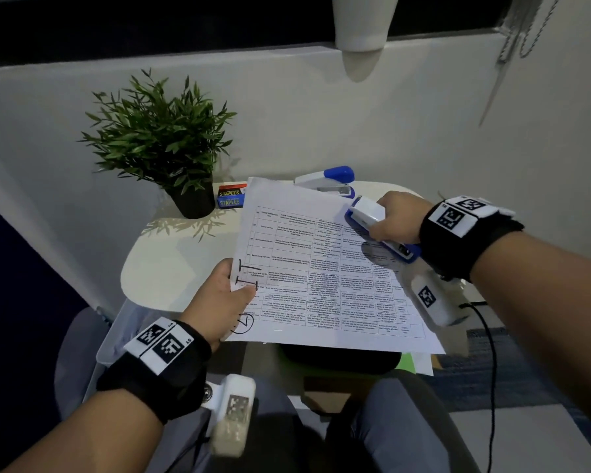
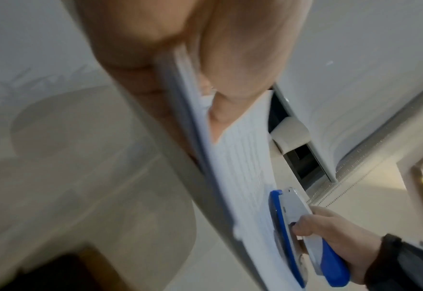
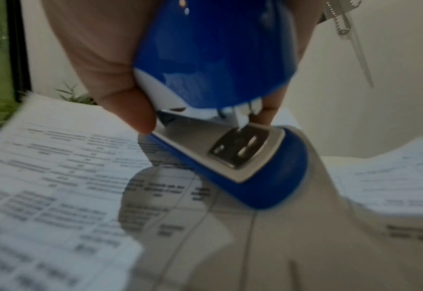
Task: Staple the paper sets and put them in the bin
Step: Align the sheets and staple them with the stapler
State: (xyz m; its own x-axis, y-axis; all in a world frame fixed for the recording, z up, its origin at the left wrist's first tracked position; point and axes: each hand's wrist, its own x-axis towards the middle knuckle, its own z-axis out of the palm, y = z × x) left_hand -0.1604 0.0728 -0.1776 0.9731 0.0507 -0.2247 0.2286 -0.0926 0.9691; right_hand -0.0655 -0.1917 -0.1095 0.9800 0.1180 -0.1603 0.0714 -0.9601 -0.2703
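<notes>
A set of printed sheets (image 1: 321,268) with a table on it is held in the air over the white table (image 1: 171,261). My left hand (image 1: 226,298) pinches its left edge, thumb on top, and the sheets (image 2: 243,157) show edge-on in the left wrist view. My right hand (image 1: 393,220) grips a blue and white stapler (image 1: 379,227) at the set's far right corner. The stapler (image 3: 205,59) has its jaws apart, and its base sits above the printed sheets (image 3: 56,177). I cannot tell whether paper lies between the jaws.
A second blue and white stapler (image 1: 328,182) and a box of staples (image 1: 231,196) lie at the back of the table beside a potted plant (image 1: 171,145). A clear plastic bin (image 1: 116,336) stands low on the left. More printed sheets (image 3: 392,187) lie to the right.
</notes>
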